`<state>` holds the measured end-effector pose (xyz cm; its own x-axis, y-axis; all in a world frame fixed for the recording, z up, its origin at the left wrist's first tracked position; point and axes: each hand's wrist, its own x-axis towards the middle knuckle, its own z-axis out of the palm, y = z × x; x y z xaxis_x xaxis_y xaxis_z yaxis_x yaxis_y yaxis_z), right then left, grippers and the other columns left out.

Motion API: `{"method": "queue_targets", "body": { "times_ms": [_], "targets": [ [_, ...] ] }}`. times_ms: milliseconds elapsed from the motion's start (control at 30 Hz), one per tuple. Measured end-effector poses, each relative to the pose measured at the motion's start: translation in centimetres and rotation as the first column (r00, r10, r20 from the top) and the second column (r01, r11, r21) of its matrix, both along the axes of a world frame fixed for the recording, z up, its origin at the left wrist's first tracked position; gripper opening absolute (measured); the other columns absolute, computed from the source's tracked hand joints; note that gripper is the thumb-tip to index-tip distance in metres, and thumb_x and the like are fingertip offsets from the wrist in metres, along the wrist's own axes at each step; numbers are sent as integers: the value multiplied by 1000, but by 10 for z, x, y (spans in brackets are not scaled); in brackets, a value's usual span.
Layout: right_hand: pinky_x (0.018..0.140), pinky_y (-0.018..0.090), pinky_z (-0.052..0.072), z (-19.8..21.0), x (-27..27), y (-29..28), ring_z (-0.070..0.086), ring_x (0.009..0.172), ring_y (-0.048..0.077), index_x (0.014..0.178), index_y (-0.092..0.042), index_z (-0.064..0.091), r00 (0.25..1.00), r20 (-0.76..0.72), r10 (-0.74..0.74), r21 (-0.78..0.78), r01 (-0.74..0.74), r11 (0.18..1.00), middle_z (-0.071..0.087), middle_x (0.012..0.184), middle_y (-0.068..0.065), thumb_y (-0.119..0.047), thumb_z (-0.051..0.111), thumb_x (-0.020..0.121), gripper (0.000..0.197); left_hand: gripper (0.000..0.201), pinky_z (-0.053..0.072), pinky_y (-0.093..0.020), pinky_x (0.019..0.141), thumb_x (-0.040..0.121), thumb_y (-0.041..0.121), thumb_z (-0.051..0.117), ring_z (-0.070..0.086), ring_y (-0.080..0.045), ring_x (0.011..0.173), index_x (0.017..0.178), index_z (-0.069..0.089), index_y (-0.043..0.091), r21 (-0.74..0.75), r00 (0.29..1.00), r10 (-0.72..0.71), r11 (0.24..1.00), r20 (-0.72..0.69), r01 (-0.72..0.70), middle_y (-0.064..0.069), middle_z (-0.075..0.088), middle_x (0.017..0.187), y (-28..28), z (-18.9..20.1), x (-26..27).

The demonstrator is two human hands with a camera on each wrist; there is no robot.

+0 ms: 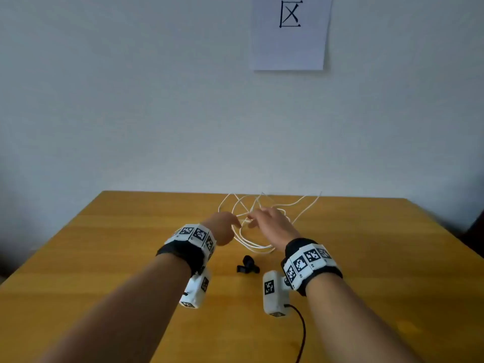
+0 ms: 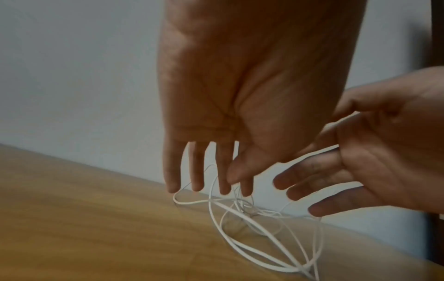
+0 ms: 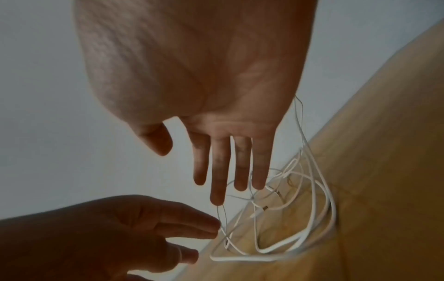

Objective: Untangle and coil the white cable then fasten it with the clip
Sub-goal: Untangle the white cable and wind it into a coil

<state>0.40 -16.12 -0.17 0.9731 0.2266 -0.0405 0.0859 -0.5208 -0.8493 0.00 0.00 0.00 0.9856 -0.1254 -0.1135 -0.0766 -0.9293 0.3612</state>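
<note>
Plain wall backs a wooden table (image 1: 104, 258), with a sheet of paper (image 1: 289, 35) pinned high on the wall. On the table, toward the far edge, the cable (image 1: 251, 244) lies in a loose tangle of crossing loops. The clip (image 1: 247, 264) sits just near of it, between the wrists, untouched. Both hands hover over the tangle with fingers spread and nearly straight. The left hand (image 1: 225, 229) holds nothing, its fingertips (image 2: 224, 190) pointing down at the strands, just above them. The right hand (image 1: 269, 224) is likewise open; whether its middle fingertip (image 3: 217, 200) touches a thin strand cannot be told. The knotted middle lies directly below and slightly far of both hands, about equally near each, so untangling looks barely begun.
</note>
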Motion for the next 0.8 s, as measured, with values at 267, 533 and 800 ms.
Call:
{"method": "queue_targets", "body": {
  "times_ms": [267,533,800],
  "targets": [
    [102,43,49,-27,16,4,70,104,18,102,-18,75,993,-107,55,-83,-64,994,79,99,-2,-37,49,93,33,46,52,-36,98,88,-8,52,63,-23,115,117,71,22,118,998,-52,992,-28,55,-8,63,127,4,-25,23],
    [69,30,49,-32,19,1,66,80,17,104,-20,76,994,-36,99,-277,-105,955,73,97,3,-24,62,91,19,22,54,-32,89,99,15,60,64,-21,107,111,77,18,115,991,-99,989,88,88,-6,72,111,2,-14,28],
    [56,23,44,-28,20,-16,63,63,5,97,-19,74,973,231,-22,-168,62,984,76,79,-6,-27,49,106,28,22,46,-23,72,101,29,56,64,-17,90,108,72,14,-191,972,3,981,235,44,-5,72,106,9,2,27]
  ]
}}
